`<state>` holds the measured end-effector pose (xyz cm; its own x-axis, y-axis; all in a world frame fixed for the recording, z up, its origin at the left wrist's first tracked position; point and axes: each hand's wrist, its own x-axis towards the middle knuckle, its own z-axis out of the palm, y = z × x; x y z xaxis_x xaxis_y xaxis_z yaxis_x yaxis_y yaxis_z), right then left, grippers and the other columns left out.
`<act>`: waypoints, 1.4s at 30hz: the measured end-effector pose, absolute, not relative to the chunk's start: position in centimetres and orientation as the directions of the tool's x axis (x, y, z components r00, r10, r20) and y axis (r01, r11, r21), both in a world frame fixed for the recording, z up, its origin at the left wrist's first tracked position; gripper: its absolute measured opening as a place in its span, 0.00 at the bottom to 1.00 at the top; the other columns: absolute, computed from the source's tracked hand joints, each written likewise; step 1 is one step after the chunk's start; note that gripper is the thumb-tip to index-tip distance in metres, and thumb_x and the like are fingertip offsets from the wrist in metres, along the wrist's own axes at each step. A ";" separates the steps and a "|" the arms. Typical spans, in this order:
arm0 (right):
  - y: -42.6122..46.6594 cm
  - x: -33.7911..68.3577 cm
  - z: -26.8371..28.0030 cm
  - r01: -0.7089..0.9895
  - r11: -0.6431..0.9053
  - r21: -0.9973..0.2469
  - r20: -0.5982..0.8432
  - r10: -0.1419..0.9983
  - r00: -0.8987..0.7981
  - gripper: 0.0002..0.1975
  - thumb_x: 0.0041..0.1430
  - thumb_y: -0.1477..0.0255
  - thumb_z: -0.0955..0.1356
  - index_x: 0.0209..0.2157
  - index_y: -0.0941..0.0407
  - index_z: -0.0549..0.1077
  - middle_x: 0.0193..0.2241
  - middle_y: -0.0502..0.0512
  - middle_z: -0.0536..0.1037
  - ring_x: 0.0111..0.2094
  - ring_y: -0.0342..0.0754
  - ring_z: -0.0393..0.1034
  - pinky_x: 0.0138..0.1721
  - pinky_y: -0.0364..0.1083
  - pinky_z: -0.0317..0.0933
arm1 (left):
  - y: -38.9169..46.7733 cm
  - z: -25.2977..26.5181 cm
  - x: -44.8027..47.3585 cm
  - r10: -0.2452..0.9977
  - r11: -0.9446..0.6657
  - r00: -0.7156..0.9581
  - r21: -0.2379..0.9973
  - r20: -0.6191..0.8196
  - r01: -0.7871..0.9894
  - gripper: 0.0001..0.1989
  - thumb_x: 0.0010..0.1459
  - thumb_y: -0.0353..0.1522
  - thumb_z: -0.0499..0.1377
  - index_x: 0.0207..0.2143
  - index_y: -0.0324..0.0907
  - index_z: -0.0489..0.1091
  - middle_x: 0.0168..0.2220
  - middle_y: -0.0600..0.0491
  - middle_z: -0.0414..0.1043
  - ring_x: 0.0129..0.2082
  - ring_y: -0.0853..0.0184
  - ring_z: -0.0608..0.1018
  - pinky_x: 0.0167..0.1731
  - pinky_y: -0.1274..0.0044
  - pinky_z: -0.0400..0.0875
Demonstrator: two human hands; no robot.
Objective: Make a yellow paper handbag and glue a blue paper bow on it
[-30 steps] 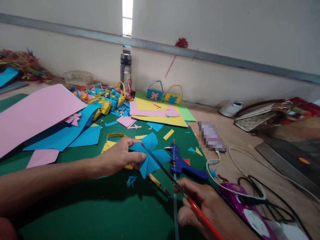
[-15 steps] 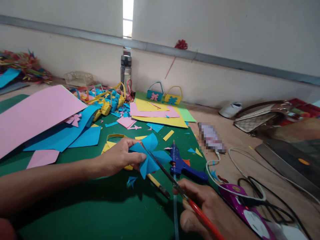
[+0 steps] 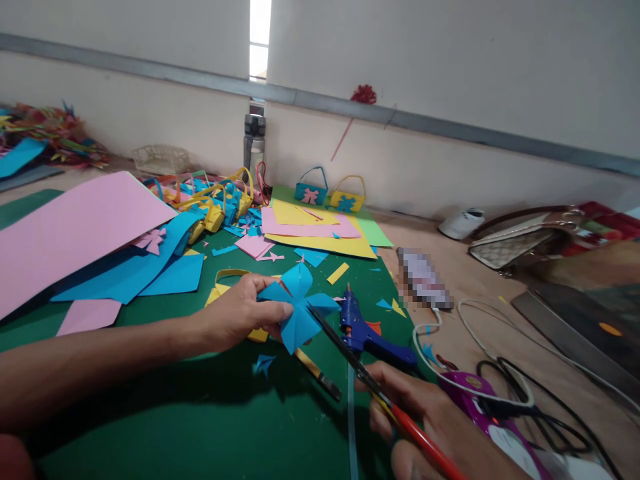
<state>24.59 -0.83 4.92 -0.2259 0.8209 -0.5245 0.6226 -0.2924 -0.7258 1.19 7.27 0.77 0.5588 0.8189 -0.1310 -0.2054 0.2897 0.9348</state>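
Between the thumb and fingers of my left hand [image 3: 253, 309] is a blue paper flower [image 3: 300, 312] with pointed petals, raised over the green mat [image 3: 165, 407]. My right hand [image 3: 420, 413] is closed round the red handle of a pair of scissors [image 3: 361, 368]. The blade tips reach the flower's right side, close to its centre. A blue glue gun [image 3: 367, 330] lies behind the scissors. Below the flower, a yellow-handled tool [image 3: 317, 373] with a dark end rests on the mat, beside a small blue paper scrap [image 3: 263, 363].
Pink sheets [image 3: 80, 230] and blue sheets [image 3: 135, 267] lie at left. Behind are small yellow paper bags [image 3: 213, 217], stacked coloured sheets [image 3: 320, 243] and two finished-looking bags [image 3: 346, 201]. On the right are a phone [image 3: 425, 279], cables and a purple power strip [image 3: 470, 400].
The scissors have drawn back down and right from across the flower. The flower has turned a little, and a slit shows in its upper left part.
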 end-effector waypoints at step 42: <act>-0.8 22.9 5.2 0.779 -0.025 -0.627 -0.407 0.862 -0.300 0.14 0.39 0.75 0.71 0.28 0.53 0.63 0.16 0.40 0.63 0.19 0.39 0.52 0.20 0.40 0.45 | 6.2 2.1 1.6 0.864 0.249 0.468 0.965 -0.184 -0.082 0.10 0.48 0.35 0.62 0.24 0.38 0.66 0.22 0.54 0.73 0.21 0.71 0.75 0.24 0.80 0.73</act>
<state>22.92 -0.77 5.22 -0.3004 0.8624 -0.4074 0.7785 -0.0251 -0.6271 1.60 6.23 2.14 0.4684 0.8642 -0.1836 -0.0820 0.2494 0.9649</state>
